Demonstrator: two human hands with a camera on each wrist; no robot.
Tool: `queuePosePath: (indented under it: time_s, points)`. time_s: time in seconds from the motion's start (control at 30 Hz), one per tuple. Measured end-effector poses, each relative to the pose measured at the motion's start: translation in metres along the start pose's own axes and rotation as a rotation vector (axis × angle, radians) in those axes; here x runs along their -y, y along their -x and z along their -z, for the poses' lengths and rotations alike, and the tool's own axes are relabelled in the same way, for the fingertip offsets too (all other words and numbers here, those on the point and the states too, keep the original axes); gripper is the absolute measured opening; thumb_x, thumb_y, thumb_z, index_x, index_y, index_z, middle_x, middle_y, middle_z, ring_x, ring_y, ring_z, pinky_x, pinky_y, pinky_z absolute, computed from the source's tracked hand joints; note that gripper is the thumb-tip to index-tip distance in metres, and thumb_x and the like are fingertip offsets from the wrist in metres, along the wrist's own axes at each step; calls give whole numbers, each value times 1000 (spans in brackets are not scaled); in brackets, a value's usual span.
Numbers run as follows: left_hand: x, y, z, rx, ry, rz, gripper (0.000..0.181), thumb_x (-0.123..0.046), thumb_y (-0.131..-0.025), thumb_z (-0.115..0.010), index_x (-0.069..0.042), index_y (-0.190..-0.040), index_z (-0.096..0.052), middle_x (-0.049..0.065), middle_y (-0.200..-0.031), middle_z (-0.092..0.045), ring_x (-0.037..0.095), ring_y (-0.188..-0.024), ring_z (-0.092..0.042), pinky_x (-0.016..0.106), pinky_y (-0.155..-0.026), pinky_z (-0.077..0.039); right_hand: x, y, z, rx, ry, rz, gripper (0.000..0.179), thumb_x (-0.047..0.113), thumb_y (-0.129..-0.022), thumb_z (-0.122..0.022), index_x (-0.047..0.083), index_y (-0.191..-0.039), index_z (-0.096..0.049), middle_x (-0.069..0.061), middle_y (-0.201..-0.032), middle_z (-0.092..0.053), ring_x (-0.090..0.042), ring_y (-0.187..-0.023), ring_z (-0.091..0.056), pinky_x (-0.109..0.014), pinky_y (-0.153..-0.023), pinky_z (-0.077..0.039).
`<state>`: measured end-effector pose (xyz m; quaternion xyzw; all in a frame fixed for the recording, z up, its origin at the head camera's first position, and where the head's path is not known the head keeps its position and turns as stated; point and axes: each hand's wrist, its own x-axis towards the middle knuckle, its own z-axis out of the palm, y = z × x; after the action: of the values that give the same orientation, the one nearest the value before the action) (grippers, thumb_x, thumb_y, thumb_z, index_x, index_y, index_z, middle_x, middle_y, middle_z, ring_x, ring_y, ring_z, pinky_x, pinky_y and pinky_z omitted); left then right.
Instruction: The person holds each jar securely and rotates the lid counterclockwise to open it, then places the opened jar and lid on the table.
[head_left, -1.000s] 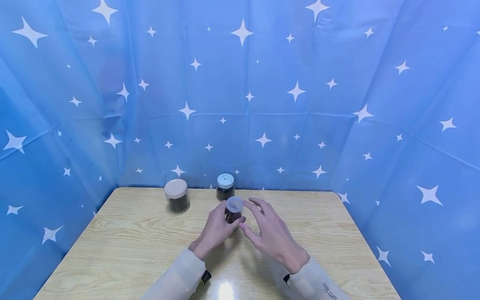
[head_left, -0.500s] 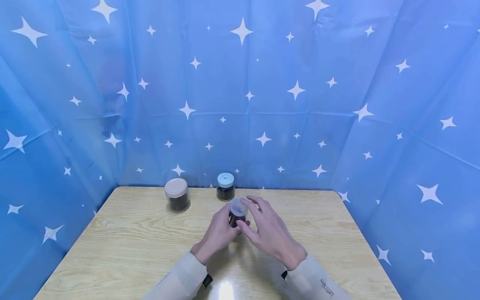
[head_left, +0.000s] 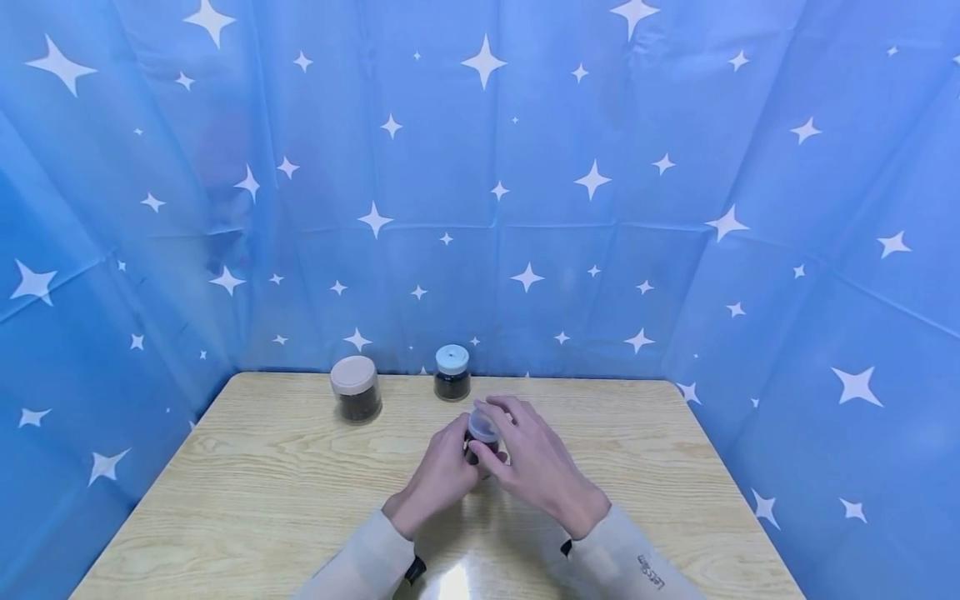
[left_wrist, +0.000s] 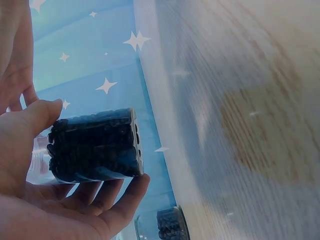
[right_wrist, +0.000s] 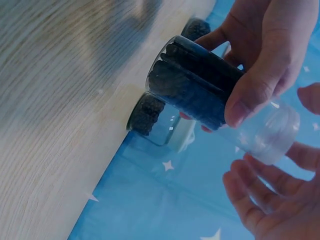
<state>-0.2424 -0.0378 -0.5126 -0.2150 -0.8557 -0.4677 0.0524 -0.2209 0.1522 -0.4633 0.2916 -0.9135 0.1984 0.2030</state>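
Observation:
My left hand grips a clear jar packed with dark bean-like pieces, holding it off the table. In the right wrist view the jar tilts, with the left thumb laid along its side. A translucent lid tops the jar. Around that lid my right hand arches loosely bent fingers. The right wrist view shows a gap between the right thumb and the lid's edge, while the other right fingertips lie close to the rim; whether they touch cannot be told.
A wide jar with a pale pink lid stands at the table's back left. Behind my hands is a smaller jar with a light blue lid. Both hold dark contents. A blue starred curtain encloses the wooden table.
The held jar has shifted slightly right and toward me with my left hand. My right fingers have moved from beside the lid to over and around it. The two back jars stayed put.

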Motion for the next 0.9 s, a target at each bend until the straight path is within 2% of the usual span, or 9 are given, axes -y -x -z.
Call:
queuePosePath:
  time_s: [0.2, 0.37, 0.53, 0.73, 0.9]
  points:
    - [-2, 6, 2, 10, -44, -15, 48, -8, -99, -90, -7, -141, -68, 11, -131, -80, 25, -122, -79, 46, -105, -67, 2, -1, 1, 0, 3, 39, 55, 40, -112, -79, 13, -159, -69, -9, -143, -76, -27, -132, -73, -45, -106, -67]
    - [-3, 10, 3, 42, -35, -22, 45, -10, -99, -89, -7, -139, -69, 6, -126, -78, 15, -109, -72, 31, -91, -63, 3, 0, 3, -6, -16, 61, 49, 35, -111, -82, 12, -154, -71, -7, -134, -76, -23, -124, -74, -41, -100, -68]
    - [-4, 12, 3, 65, 2, -33, 38, -12, -101, -87, -9, -134, -69, 2, -114, -72, 9, -93, -62, 24, -77, -54, 3, 2, 6, 10, -45, 52, 46, 33, -112, -81, 11, -152, -72, -7, -136, -76, -24, -128, -73, -42, -104, -68]
    - [-5, 14, 4, 92, 34, -44, 37, -17, -104, -86, -11, -136, -68, 0, -114, -71, 7, -90, -61, 22, -75, -54, 4, 4, 12, 27, -91, 35, 48, 35, -111, -82, 12, -153, -73, -6, -141, -76, -24, -132, -73, -45, -109, -67]
    - [-5, 18, 5, 116, 42, -35, 34, -21, -104, -87, -16, -132, -69, -5, -111, -71, 6, -88, -62, 21, -73, -54, 4, 5, 14, 39, -102, 53, 48, 35, -111, -82, 11, -152, -74, -5, -141, -76, -22, -132, -73, -43, -110, -66]
